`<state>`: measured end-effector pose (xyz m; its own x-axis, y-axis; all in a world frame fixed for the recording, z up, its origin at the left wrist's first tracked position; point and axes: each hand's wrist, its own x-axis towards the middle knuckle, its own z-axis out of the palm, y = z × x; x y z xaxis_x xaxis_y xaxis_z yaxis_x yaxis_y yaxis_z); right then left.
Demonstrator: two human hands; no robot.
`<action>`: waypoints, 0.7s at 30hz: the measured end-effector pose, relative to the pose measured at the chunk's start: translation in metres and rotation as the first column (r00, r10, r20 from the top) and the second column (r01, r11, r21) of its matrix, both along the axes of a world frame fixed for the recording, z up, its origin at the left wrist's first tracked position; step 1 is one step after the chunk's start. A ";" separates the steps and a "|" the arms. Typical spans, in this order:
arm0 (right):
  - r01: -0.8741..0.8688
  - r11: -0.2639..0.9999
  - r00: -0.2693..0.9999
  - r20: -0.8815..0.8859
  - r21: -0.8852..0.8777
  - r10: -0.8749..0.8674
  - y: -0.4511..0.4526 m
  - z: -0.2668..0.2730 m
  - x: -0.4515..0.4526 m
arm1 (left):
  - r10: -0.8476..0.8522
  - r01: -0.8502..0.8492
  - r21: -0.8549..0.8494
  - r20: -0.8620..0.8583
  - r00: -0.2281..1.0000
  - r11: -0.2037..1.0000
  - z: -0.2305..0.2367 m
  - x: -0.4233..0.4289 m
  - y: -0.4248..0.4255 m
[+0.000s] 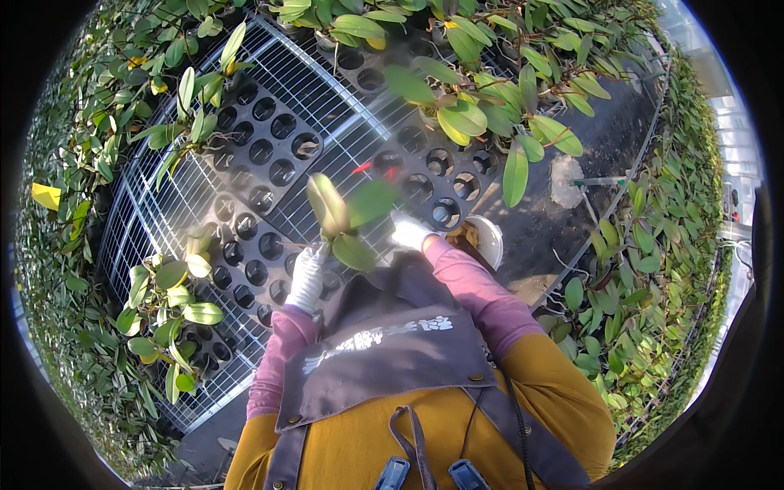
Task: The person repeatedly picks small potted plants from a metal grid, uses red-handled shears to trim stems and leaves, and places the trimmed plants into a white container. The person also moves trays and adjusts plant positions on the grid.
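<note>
My left hand (308, 274), in a white glove, is closed on the lower part of a broad-leaved potted-type plant (334, 214), seemingly an orchid, which stands up in front of my apron. Its leaf on the right is blurred. My right hand (411, 231), also in a white glove, is right of that plant, above the lower edge of a black plastic cell tray (438, 184); its fingers are bright and indistinct, so I cannot tell whether they hold anything. A small red thing (362, 167) shows just above the plant, too blurred to name.
Black cell trays (264, 138) (251, 263) lie on a wire mesh bench (300, 79). Leafy plants (168, 300) rest on the trays at left, with more (490, 110) at top right. A white bucket (492, 242) with brown matter stands below right. Dense plants (649, 306) line both sides.
</note>
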<state>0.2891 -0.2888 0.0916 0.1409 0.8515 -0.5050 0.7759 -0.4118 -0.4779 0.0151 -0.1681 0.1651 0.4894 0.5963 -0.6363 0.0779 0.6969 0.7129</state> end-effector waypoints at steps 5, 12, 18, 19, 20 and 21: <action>0.633 0.757 0.730 0.200 0.165 -0.654 0.054 -0.010 -0.036 | 0.260 -0.246 -0.164 0.066 0.963 0.955 -0.014 -0.049 0.010; 0.846 0.516 0.516 0.449 -0.133 -0.730 0.123 -0.045 -0.029 | -0.052 0.146 0.303 -0.297 0.954 0.942 0.009 -0.068 -0.003; 0.852 0.495 0.452 0.239 0.168 -0.859 0.098 -0.046 -0.035 | 0.107 -0.107 0.156 0.012 0.994 0.982 0.009 -0.084 0.003; 0.816 0.557 0.534 0.168 0.156 -0.829 0.092 -0.044 -0.037 | 0.132 -0.118 0.152 -0.088 0.987 0.981 0.009 -0.085 0.004; 0.779 0.611 0.601 0.108 0.140 -0.792 0.086 -0.041 -0.037 | 0.128 -0.092 0.222 -0.156 0.979 0.971 0.009 -0.086 0.004; 0.739 0.661 0.661 0.048 0.129 -0.749 0.080 -0.037 -0.036 | 0.084 -0.007 0.326 -0.225 0.971 0.945 0.009 -0.086 0.005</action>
<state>0.2530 -0.2091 0.0545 0.7878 0.4821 -0.3835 0.2697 -0.8296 -0.4889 -0.0712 -0.1634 0.1741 0.3183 0.8053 -0.5001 0.2421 0.4410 0.8642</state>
